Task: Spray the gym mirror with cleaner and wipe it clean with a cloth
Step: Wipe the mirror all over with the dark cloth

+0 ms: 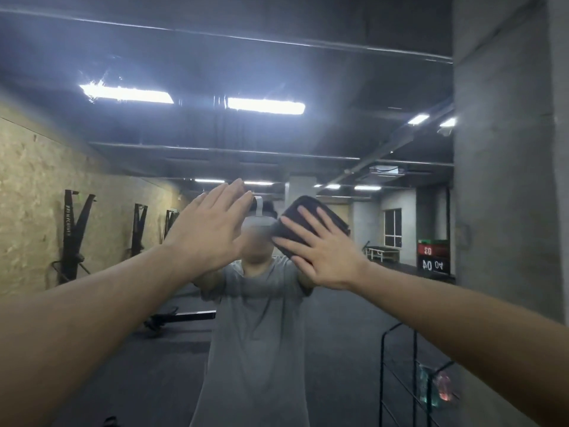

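head view shows my right hand point(326, 254) spread flat, fingers straight, pressing a dark folded cloth point(311, 223) against the large wall mirror point(277, 72); nothing is curled round the cloth, it is only pinned between palm and glass. my left hand point(209, 232) is also open, fingers straight and together, raised near the glass beside the cloth; i cannot tell whether it touches the surface. no spray bottle shows in either hand. the risk i see: with no real grip, the cloth could slide out from under the flat palm and drop on a fast stroke. the bare left palm, if it lands, would leave prints on the glass. smears near the reflected ceiling lights point(264, 105) suggest the upper area may still need wiping.
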A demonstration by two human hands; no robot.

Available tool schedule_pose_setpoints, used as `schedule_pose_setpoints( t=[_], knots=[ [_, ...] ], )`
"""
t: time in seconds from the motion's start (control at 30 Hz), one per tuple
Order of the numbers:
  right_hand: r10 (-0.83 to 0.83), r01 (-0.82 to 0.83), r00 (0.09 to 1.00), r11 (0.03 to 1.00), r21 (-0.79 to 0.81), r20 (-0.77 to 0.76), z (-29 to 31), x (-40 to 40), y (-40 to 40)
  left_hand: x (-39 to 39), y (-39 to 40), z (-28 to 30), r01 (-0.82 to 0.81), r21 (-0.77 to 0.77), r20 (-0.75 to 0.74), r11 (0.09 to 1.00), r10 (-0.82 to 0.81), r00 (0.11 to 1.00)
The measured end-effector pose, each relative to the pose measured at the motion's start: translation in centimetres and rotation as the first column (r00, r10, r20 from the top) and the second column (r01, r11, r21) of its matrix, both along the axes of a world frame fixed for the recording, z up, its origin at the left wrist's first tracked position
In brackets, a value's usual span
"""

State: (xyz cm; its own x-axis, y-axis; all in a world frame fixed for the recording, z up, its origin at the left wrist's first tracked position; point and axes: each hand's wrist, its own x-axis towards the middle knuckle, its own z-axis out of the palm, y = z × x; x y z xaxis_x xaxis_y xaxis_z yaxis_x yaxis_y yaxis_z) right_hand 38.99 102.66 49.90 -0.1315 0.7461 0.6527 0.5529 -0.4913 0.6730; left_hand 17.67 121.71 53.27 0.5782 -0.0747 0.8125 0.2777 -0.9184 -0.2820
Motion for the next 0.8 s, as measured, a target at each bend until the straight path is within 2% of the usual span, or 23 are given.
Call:
schedule_pose_setpoints(
  t=[0.1, 0.17, 0.23, 0.3, 0.33, 0.4, 0.47, 0.53, 0.63, 0.7, 0.8],
  knots=[
    [-0.032, 0.032, 0.999, 0.994, -0.101, 0.001, -3.6, 1.5, -3.3, 0.5, -1.1, -1.3, -0.035, -0.001, -0.071, 0.999, 0.035, 0.997],
    [-0.079, 0.077, 0.997, 0.995, -0.067, -0.026, -3.6, 2.7, -5.7, 0.8, -1.6, -2.2, -0.058, 0.018, -0.105, 0.998, 0.059, 0.993],
    [-0.115, 0.138, 0.98, 0.98, 0.143, -0.162, -2.8, 4.2, -8.2, 0.9, -2.2, -2.7, -0.052, 0.019, -0.121, 0.998, 0.054, 0.991],
    [-0.084, 0.258, 0.917, 0.87, 0.42, -0.39, -2.2, 5.0, -10.6, 0.9, -2.9, -3.3, -0.035, 0.019, -0.133, 0.999, 0.037, 0.99],
    [-0.04, 0.32, 0.873, 0.8, 0.508, -0.486, -2.0, 5.2, -11.1, 1.0, -3.3, -3.6, -0.03, 0.021, -0.139, 0.999, 0.033, 0.99],
    [0.049, 0.386, 0.811, 0.703, 0.598, -0.583, -1.6, 4.4, -10.2, 1.0, -3.8, -4.3, -0.035, 0.02, -0.161, 0.999, 0.038, 0.986],
    [0.089, 0.39, 0.8, 0.675, 0.626, -0.594, -1.4, 2.9, -7.7, 1.2, -4.2, -5.0, -0.032, 0.023, -0.167, 0.999, 0.036, 0.985],
    [0.08, 0.307, 0.834, 0.756, 0.578, -0.546, -2.1, 1.3, -5.1, 1.2, -4.5, -5.7, -0.013, 0.013, -0.179, 1.0, 0.015, 0.984],
    [-0.016, 0.141, 0.927, 0.94, 0.31, -0.374, -5.0, -0.2, -1.7, 1.3, -5.0, -6.6, 0.001, -0.009, -0.194, 1.0, -0.003, 0.981],
    [-0.004, 0.06, 0.962, 0.978, 0.198, -0.273, -6.3, 0.0, -1.1, 1.4, -5.6, -7.0, -0.007, -0.006, -0.209, 1.0, 0.006, 0.978],
    [0.073, -0.034, 0.976, 0.982, 0.187, -0.205, -6.2, 1.7, -2.8, 1.9, -7.0, -7.3, -0.023, -0.022, -0.248, 0.999, 0.017, 0.969]
  ],
)
